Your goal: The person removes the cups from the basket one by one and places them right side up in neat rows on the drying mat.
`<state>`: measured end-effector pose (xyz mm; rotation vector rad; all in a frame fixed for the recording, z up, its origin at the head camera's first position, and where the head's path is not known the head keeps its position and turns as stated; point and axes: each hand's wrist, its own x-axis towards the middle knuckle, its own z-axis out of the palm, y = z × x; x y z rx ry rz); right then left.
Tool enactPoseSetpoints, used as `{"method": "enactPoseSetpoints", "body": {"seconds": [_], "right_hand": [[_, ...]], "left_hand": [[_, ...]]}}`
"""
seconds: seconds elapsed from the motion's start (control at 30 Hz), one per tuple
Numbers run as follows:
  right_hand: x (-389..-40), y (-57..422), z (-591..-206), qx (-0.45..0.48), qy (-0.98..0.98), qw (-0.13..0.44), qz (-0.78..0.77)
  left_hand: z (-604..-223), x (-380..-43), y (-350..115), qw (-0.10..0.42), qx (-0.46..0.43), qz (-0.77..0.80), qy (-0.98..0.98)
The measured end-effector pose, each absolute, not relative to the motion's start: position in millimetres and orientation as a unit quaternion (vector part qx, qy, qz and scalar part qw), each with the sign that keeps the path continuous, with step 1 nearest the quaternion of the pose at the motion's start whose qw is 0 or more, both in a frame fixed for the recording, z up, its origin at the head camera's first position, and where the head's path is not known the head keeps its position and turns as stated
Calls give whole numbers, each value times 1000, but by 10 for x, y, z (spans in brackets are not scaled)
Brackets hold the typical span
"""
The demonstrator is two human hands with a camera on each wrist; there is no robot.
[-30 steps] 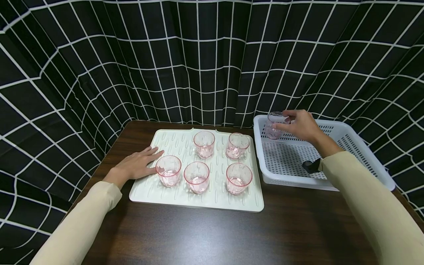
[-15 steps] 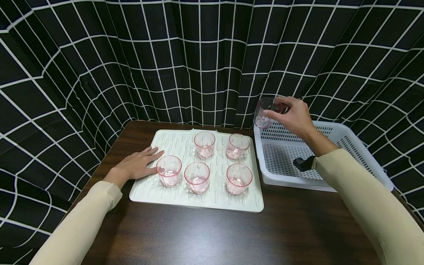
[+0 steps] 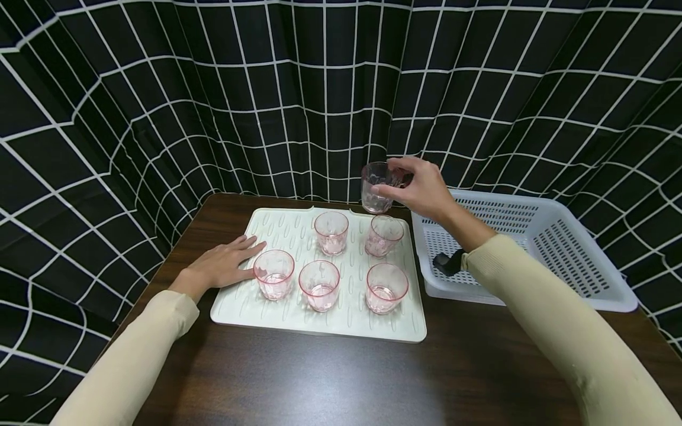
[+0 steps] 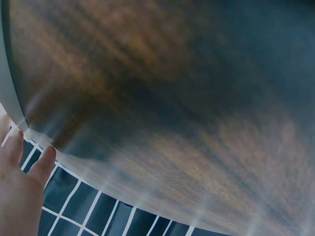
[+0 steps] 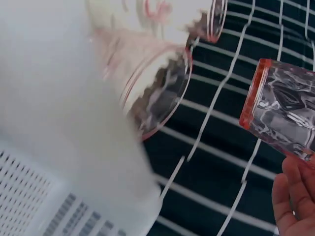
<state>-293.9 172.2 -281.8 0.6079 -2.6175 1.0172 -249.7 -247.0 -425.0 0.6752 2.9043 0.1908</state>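
Observation:
My right hand [image 3: 421,186] holds a clear glass tumbler [image 3: 375,192] between thumb and fingers, tilted, over the back right edge of the white ridged draining mat [image 3: 341,324]. In the right wrist view the same tumbler [image 5: 288,105] shows a patterned wall and a reddish end, with fingertips at its side. My left hand [image 3: 218,265] rests flat on the mat's left edge, fingers spread, beside the front left pink-rimmed tumbler [image 3: 273,276]. Several similar tumblers stand upright on the mat, among them a back right tumbler [image 3: 383,236] just below the held one.
A white perforated plastic basket [image 3: 602,290] stands right of the mat, partly under my right forearm. The dark wooden table [image 3: 298,378] runs along the front. A black curtain with white grid lines [image 3: 330,89] hangs close behind the table.
My right hand has lifted the tumbler out of the basket and carried it left to above the mat's back right edge. My left hand stays in place.

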Motion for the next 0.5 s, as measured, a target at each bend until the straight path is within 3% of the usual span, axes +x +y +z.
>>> {"method": "enactPoseSetpoints", "body": {"seconds": [0.5], "right_hand": [[-2931,987,-2928,272,-890,87,355]], "left_hand": [[-4250,-2505,-2456,83,220,68,970]]}}
